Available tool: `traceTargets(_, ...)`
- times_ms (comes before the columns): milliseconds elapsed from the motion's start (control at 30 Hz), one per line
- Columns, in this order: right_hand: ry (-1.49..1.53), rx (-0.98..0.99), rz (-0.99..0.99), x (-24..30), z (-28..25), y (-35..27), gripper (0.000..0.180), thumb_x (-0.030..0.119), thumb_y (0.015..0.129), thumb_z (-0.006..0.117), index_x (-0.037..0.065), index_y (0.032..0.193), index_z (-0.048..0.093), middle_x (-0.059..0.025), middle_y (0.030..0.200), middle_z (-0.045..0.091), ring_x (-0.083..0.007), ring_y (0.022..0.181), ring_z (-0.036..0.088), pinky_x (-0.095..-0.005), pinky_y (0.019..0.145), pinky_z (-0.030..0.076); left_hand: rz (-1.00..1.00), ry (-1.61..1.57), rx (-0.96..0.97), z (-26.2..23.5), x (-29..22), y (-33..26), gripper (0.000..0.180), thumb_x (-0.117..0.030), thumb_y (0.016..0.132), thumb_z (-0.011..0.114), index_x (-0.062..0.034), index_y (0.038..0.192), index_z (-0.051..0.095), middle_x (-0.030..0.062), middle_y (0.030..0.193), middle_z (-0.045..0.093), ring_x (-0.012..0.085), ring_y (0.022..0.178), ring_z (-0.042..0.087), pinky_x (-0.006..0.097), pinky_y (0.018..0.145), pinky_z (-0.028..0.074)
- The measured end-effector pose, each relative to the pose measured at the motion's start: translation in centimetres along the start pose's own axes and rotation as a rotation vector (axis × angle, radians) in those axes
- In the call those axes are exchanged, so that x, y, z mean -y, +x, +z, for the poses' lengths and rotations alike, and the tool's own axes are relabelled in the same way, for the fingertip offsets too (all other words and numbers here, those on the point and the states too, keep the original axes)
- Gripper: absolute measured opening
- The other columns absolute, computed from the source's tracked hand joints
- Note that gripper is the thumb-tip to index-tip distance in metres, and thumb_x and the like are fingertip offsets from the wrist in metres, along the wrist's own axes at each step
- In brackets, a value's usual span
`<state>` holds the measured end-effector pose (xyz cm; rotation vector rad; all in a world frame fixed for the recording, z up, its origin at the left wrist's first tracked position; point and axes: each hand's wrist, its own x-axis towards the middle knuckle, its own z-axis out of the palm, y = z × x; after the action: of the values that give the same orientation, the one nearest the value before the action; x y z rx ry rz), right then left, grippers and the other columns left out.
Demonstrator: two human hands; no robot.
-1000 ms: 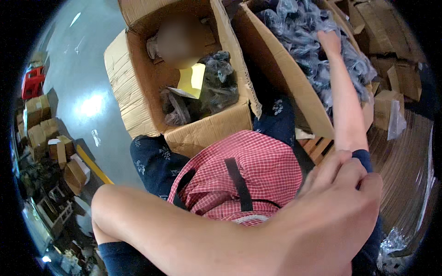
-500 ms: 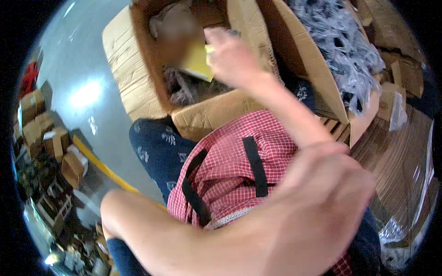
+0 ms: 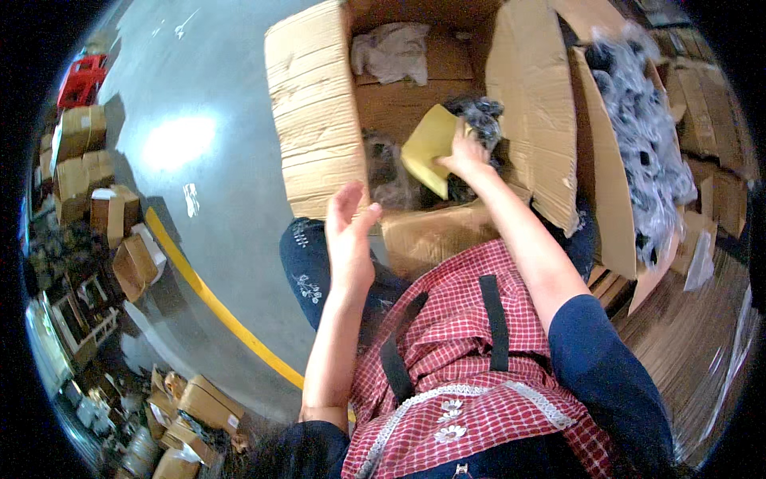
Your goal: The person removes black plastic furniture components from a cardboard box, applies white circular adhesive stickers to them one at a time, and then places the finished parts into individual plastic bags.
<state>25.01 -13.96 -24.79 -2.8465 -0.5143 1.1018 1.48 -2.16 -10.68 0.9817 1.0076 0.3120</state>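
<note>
Inside the opened cardboard box [image 3: 435, 231] in front of me, my right hand [image 3: 469, 152] grips the edge of a flat yellow sheet-like piece [image 3: 429, 144], its thumb on the near side. Its fingertips reach up to a dark item in clear plastic [image 3: 481, 116], partly hidden behind them. My left hand [image 3: 351, 235] is raised at the box's near left corner, palm turned inward, fingers and thumb apart, holding nothing. Crumpled clear plastic [image 3: 388, 172] lies lower in the box, left of the yellow piece. A whitish plastic bag [image 3: 392, 53] rests toward its far side.
Box flaps stand out at left [image 3: 313, 112] and right [image 3: 535, 104]. On the right, another carton holds many plastic-wrapped dark items [image 3: 638, 152]. A yellow floor line [image 3: 211, 299] runs along my left, past small cartons [image 3: 132, 263] and a red crate [image 3: 81, 80].
My left arm, earlier folded across my front toward my right arm, has swung forward to the box's left corner. The view has shifted; my right hand stays at the yellow piece.
</note>
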Motion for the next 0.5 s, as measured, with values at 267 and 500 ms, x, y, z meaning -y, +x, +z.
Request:
traceTargets(267,-0.347,-0.188,-0.869,2.6,0.6,3.2,0.071,0.016,0.075,0.071,0.004,0.141,0.045,-0.0236,0.142,0.047,-0.0405,0.130,0.046,-0.0483,0.109,0.039,0.060,0.089,0.015,-2.0,1.7,4.3,0.044,-0.005,0.090,0.062,0.0029,0.132,0.051,0.0163,0.130,0.058,0.0246,0.121,0.055,0.036,0.104,0.044)
traceTargets(500,-0.044,0.190,-0.697,9.5,5.6,9.9,0.052,0.010,0.075,0.062,-0.001,0.126,0.060,-0.0311,0.118,0.062,-0.0427,0.115,0.059,-0.0419,0.099,0.049,-0.016,-0.025,0.097,-1.2,2.0,4.9,0.031,-0.004,0.091,0.061,0.0012,0.122,0.059,0.0114,0.117,0.064,0.0201,0.109,0.062,0.033,0.096,0.050)
